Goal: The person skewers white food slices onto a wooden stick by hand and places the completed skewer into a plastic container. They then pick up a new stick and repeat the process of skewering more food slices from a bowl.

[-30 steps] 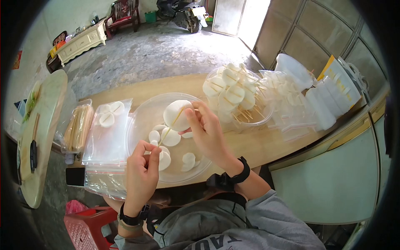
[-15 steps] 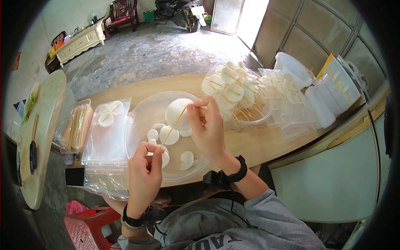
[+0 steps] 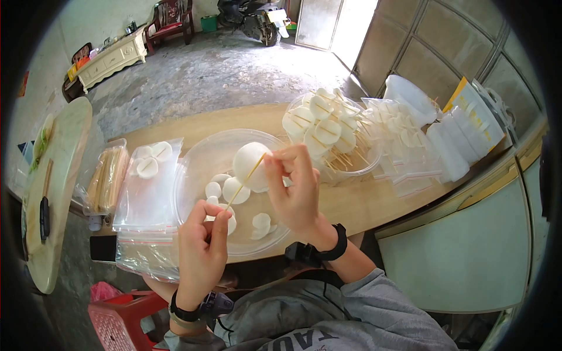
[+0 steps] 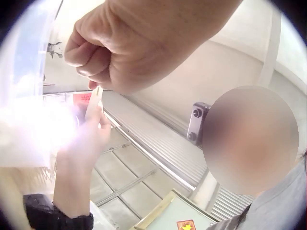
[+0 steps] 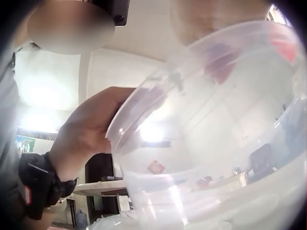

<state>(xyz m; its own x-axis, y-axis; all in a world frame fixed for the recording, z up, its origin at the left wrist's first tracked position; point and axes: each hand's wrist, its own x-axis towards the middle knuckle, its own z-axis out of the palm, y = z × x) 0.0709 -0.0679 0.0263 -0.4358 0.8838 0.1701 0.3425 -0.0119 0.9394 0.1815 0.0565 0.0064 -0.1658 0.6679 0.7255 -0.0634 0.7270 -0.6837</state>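
My left hand [image 3: 202, 245] pinches the lower end of a thin wooden skewer [image 3: 236, 194]. The skewer slants up across a white round disc [image 3: 247, 159] in the head view. At the disc's right edge, my right hand [image 3: 297, 190] pinches the skewer's upper end with thumb and fingertips. Both hands are over a wide clear plastic tub [image 3: 202, 153], where several loose white discs [image 3: 236, 191] lie. In the left wrist view the left hand [image 4: 129, 43] has its fingers curled. The tub's wall [image 5: 144, 191] covers much of the right wrist view.
To the right, another clear tub [image 3: 374, 166] is heaped with skewered discs [image 3: 328, 130], beside bagged discs [image 3: 404, 131]. On the left are flat plastic bags [image 3: 137, 205] with several discs on top, a pack of skewers [image 3: 108, 181] and a black phone [image 3: 103, 248].
The right hand has shifted slightly right and down, its fingertips moving from the disc's edge onto the skewer's upper end. The left hand keeps its pinch, almost in place.
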